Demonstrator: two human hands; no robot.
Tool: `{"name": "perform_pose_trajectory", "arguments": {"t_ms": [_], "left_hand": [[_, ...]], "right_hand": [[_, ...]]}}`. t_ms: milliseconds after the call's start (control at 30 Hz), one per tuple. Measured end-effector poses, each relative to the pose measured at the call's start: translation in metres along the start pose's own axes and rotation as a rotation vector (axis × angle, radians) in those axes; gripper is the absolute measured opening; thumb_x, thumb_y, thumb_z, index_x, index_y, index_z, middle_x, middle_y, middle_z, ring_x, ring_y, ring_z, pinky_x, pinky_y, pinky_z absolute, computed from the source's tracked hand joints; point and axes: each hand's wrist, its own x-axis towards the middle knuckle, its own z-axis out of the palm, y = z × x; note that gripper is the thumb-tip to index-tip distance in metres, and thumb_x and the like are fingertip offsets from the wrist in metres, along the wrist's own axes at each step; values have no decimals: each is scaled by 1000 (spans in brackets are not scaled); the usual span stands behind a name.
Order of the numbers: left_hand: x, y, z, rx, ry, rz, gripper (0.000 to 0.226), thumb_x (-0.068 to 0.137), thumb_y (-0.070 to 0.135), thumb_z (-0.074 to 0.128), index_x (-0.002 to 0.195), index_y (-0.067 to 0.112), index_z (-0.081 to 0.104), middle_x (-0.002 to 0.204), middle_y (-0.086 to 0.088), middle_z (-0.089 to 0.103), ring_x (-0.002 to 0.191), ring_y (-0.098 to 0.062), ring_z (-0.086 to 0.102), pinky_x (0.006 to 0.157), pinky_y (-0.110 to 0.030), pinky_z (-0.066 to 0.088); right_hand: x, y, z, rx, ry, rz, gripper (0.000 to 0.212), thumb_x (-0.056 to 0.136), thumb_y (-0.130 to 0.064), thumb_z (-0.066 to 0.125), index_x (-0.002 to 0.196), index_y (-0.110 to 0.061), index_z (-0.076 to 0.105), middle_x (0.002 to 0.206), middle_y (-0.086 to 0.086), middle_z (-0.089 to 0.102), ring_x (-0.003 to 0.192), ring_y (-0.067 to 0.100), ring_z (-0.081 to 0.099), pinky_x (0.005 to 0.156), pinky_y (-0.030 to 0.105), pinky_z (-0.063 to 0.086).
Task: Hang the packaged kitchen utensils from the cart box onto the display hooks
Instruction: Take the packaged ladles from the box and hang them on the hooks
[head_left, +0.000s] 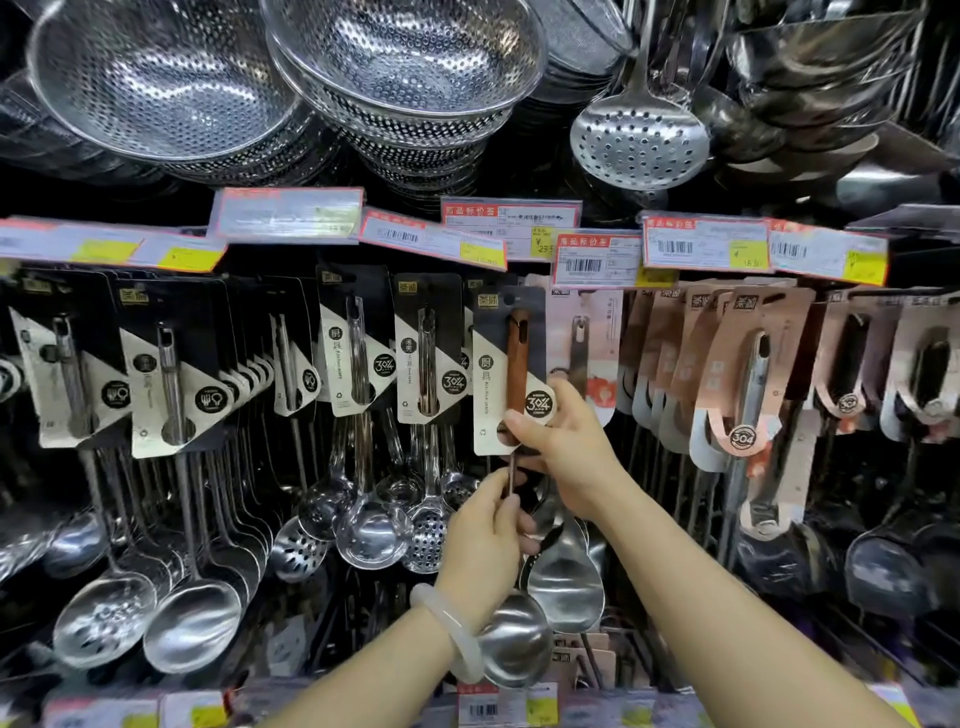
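A packaged ladle with a brown wooden handle sits on a black-and-cream card (506, 364) at the middle of the hook wall. My right hand (561, 447) pinches the card's lower edge beside the round 304 sticker. Lower down, my left hand (485, 540) grips the ladle's thin metal shaft, and its steel bowl (514, 639) hangs behind my left wrist, which wears a pale bangle. The card's top hole lies level with the neighbouring hung cards; the hook itself is hidden.
Rows of packaged ladles and skimmers hang left (171, 364) and right (748, 374) of the card. Price tags (582, 260) line the rail above. Steel colanders (410, 57) and a skimmer (639, 135) crowd the top shelf. More tags run along the bottom edge (498, 706).
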Motion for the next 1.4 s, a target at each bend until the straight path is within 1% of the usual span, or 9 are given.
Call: {"name": "perform_pose_trajectory", "arguments": {"t_ms": [267, 400, 567, 700, 900, 1033, 1167, 1300, 1400], "left_hand": [[3, 10, -4, -5, 58, 121, 33, 96, 16, 39, 91, 45, 54, 62, 7, 58, 57, -7, 60, 69, -38, 56], [10, 19, -7, 18, 76, 174, 39, 95, 16, 40, 91, 53, 52, 60, 9, 57, 54, -5, 61, 59, -25, 54], [8, 14, -7, 23, 80, 120, 28, 96, 15, 39, 121, 20, 52, 66, 4, 59, 54, -6, 61, 63, -28, 54], [9, 13, -5, 4, 62, 85, 31, 97, 16, 38, 125, 16, 49, 69, 2, 59, 56, -9, 61, 67, -34, 55], [32, 15, -3, -36, 74, -40, 33, 97, 13, 34, 129, 18, 44, 75, -3, 57, 67, -16, 59, 72, -35, 50], [46, 10, 3, -80, 124, -21, 29, 95, 2, 35, 118, 6, 51, 83, -7, 58, 71, -15, 54, 62, -16, 49], [56, 3, 4, 3, 176, 2, 19, 92, 3, 42, 94, 12, 59, 71, 3, 59, 68, -14, 54, 54, -9, 42], [71, 0, 11, -605, 151, -256, 28, 93, 12, 39, 84, 8, 65, 81, -13, 58, 79, -20, 54, 78, -32, 42], [80, 1, 14, -787, 152, -277, 26, 95, 16, 38, 87, 7, 61, 80, -12, 62, 75, -22, 60, 78, -31, 48]], "right_hand": [[0, -9, 3, 52, -38, -145, 21, 87, 1, 59, 96, -15, 49, 78, 0, 64, 64, 3, 65, 57, 19, 53], [6, -23, 6, 80, -12, -142, 22, 88, 2, 56, 100, -14, 48, 79, 0, 62, 58, 0, 64, 52, 16, 52], [9, -19, 8, -29, 1, -43, 20, 90, -3, 57, 100, -17, 46, 80, -2, 62, 61, 2, 62, 52, 16, 52], [13, -12, 8, 12, 54, -23, 22, 89, -2, 57, 95, -21, 48, 80, -3, 63, 57, 0, 64, 50, 17, 52], [29, -8, 20, -261, 251, -41, 51, 85, -10, 64, 129, -11, 37, 111, 12, 64, 100, 25, 65, 89, 44, 53], [29, 0, 27, -513, 286, -86, 68, 87, -18, 62, 143, -19, 22, 118, 4, 53, 110, 24, 54, 89, 27, 40], [15, 10, 25, -604, 187, -108, 84, 88, -17, 59, 149, -26, 2, 140, 8, 45, 126, 24, 47, 107, 40, 39], [6, 15, 14, -733, 119, -59, 71, 85, -15, 59, 144, -26, 19, 133, 5, 51, 121, 25, 52, 101, 43, 44], [-2, 19, 6, -740, 76, 1, 63, 86, -18, 59, 141, -23, 30, 136, 2, 50, 125, 20, 50, 104, 41, 43]]}}
